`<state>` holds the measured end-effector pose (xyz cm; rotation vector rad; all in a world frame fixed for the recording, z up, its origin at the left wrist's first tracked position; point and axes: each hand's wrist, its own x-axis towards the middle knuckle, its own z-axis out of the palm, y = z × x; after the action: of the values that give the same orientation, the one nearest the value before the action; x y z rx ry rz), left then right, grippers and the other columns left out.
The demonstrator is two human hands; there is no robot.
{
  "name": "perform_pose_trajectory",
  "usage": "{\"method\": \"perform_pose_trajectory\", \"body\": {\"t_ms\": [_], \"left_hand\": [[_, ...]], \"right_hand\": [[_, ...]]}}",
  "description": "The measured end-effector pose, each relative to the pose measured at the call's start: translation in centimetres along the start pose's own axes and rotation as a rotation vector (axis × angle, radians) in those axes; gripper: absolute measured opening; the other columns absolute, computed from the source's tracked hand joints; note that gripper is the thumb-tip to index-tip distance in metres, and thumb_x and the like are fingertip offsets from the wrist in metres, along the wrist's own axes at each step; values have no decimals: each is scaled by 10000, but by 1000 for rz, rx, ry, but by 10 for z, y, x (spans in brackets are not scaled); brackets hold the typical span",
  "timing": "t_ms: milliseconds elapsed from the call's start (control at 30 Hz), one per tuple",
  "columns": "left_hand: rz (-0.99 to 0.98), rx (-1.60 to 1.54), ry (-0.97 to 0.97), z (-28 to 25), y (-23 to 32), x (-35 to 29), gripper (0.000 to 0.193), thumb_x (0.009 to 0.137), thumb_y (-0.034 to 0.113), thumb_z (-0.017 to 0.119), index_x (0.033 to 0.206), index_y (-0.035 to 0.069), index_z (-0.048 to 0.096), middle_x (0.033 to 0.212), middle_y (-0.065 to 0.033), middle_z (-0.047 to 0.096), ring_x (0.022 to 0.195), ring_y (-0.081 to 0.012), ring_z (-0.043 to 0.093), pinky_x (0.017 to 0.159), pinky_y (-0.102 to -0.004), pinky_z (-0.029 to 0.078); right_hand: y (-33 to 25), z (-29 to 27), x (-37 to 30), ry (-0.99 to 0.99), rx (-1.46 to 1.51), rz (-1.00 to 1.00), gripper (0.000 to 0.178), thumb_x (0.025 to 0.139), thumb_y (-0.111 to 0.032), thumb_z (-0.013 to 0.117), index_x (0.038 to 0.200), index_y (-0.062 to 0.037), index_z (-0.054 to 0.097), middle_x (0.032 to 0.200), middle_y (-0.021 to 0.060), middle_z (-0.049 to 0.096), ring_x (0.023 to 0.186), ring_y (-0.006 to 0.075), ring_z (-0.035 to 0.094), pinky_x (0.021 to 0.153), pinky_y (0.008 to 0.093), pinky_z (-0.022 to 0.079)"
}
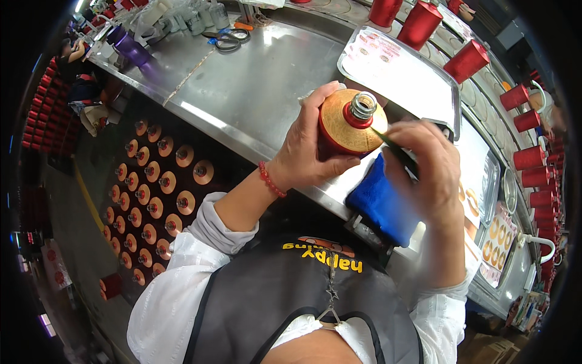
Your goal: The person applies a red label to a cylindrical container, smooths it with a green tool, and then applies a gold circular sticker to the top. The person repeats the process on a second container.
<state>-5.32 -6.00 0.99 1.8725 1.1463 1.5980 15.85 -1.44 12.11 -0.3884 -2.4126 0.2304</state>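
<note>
My left hand (303, 148) is wrapped round a red bottle (332, 143) with a gold shoulder and an open, threaded glass neck. The bottle is tilted, its neck pointing up and a little right. My right hand (431, 167), smeared by motion, grips a thin, pointed green tool (391, 143). The tool's tip meets the right edge of the gold shoulder; whether it presses there I cannot tell. Much of the tool is hidden behind the fingers. Below the right hand lies a folded blue cloth (377, 197) at the bench edge.
On the metal bench (254, 85) are black scissors (231, 40) and a purple bottle (132, 50). A tray (418, 76) with label sheets sits beyond my hands. Red bottles (420, 25) line the conveyor. Gold-shouldered bottles (183, 156) stand in rows at lower left. Label sheets (498, 242) lie right.
</note>
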Motion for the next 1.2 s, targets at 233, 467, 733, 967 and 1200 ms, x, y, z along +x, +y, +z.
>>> {"method": "perform_pose_trajectory", "body": {"t_ms": [233,467,733,967,1200], "left_hand": [[61,-2,31,-2,-7,6,1033,750,445,858,1484,11,275,1350,-197,521,1231,-333,538,1067,-414,418],[-48,-217,-27,-7,-6,5,1081,711,379,901,1487,15,242,1393,-196,488,1296,-301,508,1093,-389,404],[-107,-238,-130,-19,0,11,1039,742,461,857,1466,21,256,1384,-191,485,1296,-298,505,1094,-367,397],[-198,-376,-56,-4,6,16,926,774,464,822,1414,-3,343,1291,-164,539,1210,-260,560,1046,-368,441],[-247,-569,-89,-5,5,16,940,746,458,848,1407,-2,361,1287,-135,574,1206,-212,567,1039,-349,450]], "right_hand": [[-1,9,18,84,-92,-279,266,632,-137,728,898,-139,712,874,-8,613,777,184,565,722,335,407],[4,10,4,123,510,712,218,892,-194,689,976,-1,630,794,47,649,758,89,598,661,243,481],[40,29,11,262,339,623,244,891,-180,753,1054,-33,648,916,51,662,871,121,617,771,259,507],[61,34,26,256,55,597,294,885,-233,744,1060,-9,669,918,84,689,864,144,640,791,287,518],[66,25,44,112,311,604,275,878,-178,761,1074,-11,665,944,45,683,899,107,629,804,256,507]]}}
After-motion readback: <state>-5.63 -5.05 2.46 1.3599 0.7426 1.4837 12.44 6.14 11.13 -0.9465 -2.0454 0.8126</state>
